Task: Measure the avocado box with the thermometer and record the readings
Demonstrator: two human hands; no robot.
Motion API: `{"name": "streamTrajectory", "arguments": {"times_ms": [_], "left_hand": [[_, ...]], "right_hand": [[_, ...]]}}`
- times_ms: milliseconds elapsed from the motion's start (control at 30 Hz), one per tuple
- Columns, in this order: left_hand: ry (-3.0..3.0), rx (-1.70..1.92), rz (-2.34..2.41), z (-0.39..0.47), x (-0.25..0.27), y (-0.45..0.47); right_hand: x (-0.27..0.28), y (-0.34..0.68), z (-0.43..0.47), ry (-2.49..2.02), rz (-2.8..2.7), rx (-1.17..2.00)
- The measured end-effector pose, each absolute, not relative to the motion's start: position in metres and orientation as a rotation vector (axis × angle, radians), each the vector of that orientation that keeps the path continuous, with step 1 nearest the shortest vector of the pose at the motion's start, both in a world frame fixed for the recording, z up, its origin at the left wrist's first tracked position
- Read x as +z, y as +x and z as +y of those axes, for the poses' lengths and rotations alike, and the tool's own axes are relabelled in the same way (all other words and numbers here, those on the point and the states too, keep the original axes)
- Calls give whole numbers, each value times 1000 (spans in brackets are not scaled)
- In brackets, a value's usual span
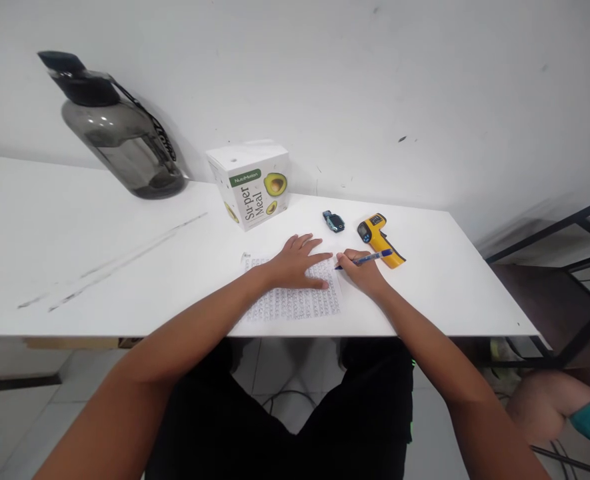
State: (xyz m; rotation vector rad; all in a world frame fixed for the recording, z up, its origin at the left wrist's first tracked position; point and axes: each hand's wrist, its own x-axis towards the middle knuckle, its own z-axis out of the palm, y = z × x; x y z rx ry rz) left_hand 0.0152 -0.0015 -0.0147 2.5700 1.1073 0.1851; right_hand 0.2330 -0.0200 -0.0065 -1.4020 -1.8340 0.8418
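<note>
A sheet of paper (pixel 295 305) covered with rows of handwriting lies near the front edge of the white table (pixel 425 293). Across its upper part my left hand (pixel 297 263) rests flat with the fingers spread. My right hand (pixel 362 270) is closed around a blue pen (pixel 375 257), just right of the sheet. The pen's tip points left, toward the sheet's right edge; whether it touches the paper I cannot tell. Beyond my right hand lies a yellow and black infrared thermometer (pixel 382 240). Left of that sits a small dark watch (pixel 335 222).
A white box with avocado pictures (pixel 249 190) stands behind the sheet. Farther left, against the wall, is a large grey water bottle (pixel 125 147) with a black cap. To the right are a black metal frame (pixel 549 237) and another person's bent leg (pixel 545 403).
</note>
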Motion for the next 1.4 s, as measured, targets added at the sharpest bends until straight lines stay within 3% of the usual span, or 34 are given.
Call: {"name": "streamTrajectory", "arguments": {"times_ms": [333, 500, 767, 933, 1067, 1400], "left_hand": [[2562, 151, 1126, -3, -10, 17], [2574, 213, 1107, -3, -14, 16], [2700, 756, 1253, 0, 1, 8], [2287, 1365, 1883, 14, 18, -19], [1805, 1746, 2073, 33, 14, -40], [1301, 1608, 1908, 53, -6, -59]], "right_hand": [[-4, 235, -20, -1394, -1837, 907], [-5, 237, -20, -1392, -1738, 753], [-17, 238, -12, -1336, -1881, 538], [-22, 238, -7, -1386, -1810, 622], [-22, 238, -7, -1393, -1807, 653], [-23, 237, -5, -1386, -1997, 356]]}}
